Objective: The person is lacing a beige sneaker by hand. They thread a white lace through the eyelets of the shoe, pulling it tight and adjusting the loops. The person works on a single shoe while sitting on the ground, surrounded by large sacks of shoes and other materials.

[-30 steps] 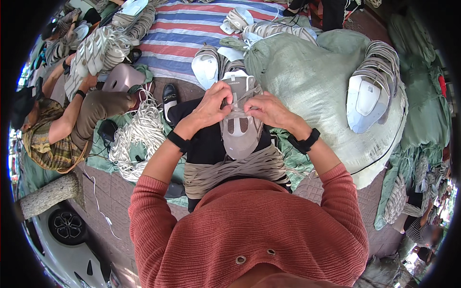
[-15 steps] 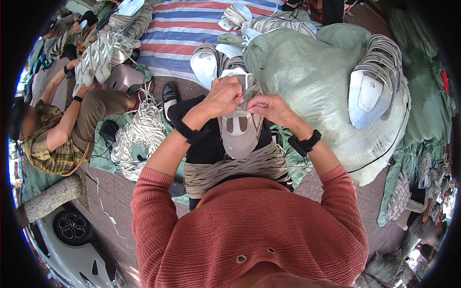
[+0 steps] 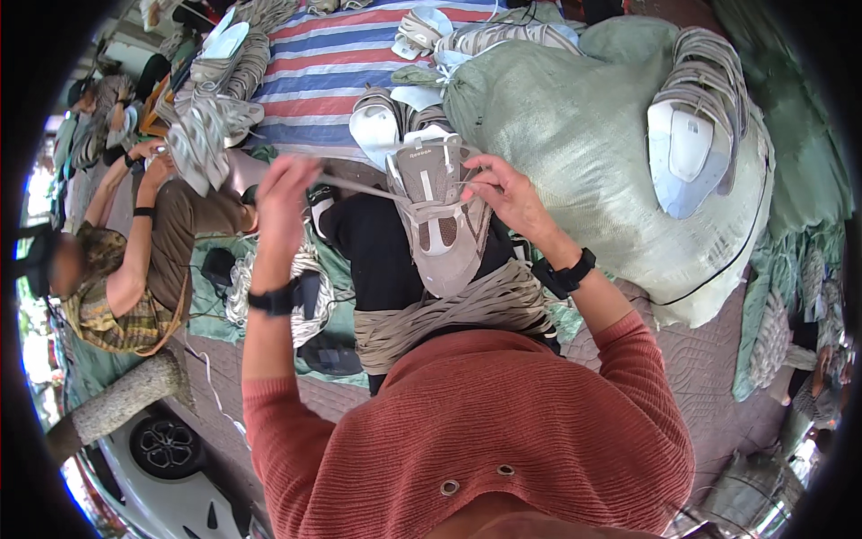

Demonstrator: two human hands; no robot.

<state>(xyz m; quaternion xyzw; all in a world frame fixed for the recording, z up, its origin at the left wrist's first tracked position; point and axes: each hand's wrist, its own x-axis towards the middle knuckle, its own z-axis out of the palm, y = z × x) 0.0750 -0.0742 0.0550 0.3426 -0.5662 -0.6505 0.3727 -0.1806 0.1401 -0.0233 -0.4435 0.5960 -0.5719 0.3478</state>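
Note:
A grey-beige shoe upper (image 3: 451, 256) lies over my dark-trousered lap, toe toward me, brown mesh showing at its openings. One taut flat shoelace (image 3: 364, 188) runs from its eyelets out to my left hand (image 3: 287, 193), which is closed on the lace and a little blurred, well left of the upper. By the right-hand eyelet edge, my right hand (image 3: 505, 190) pinches a lace, thumb and forefinger together. Across my thighs rests a thick bundle of flat taupe laces (image 3: 449, 310). The lace ends inside my fingers are hidden.
Stacked uppers (image 3: 373, 126) sit just beyond my lap. At right, a bulging pale green sack (image 3: 575, 135) carries another stack of uppers (image 3: 687, 157). White laces (image 3: 314, 305) are heaped on green cloth at left, near a seated person (image 3: 126, 269) handling uppers. A striped sheet (image 3: 314, 63) spreads ahead.
My left hand has swung away to the left from the upper, drawing the lace out taut. My right hand stays near the eyelets. The view has shifted slightly.

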